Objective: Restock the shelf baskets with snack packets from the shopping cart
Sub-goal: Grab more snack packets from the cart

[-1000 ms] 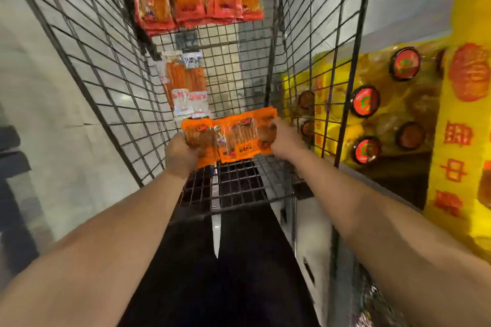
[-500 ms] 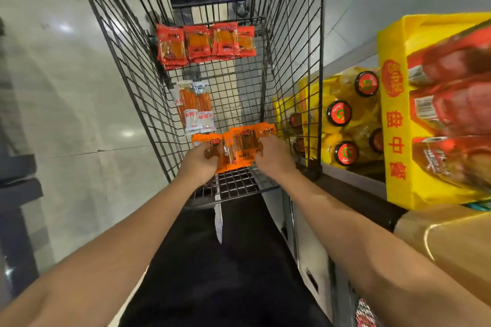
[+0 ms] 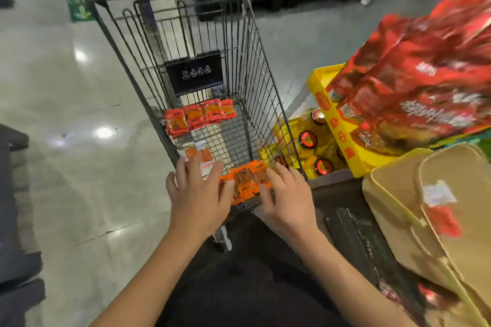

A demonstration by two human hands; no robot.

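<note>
Both hands' grip loosened; fingers now spread over orange packets (image 3: pixel 245 180).

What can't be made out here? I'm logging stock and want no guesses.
Head view only:
- Orange packets: count unclear, both hands cover their ends.
- White-labelled packets: partly under the left hand, print too small.
- Red bags: motion-blurred, cut by the right edge.
- Shelf baskets: none recognisable.
</note>
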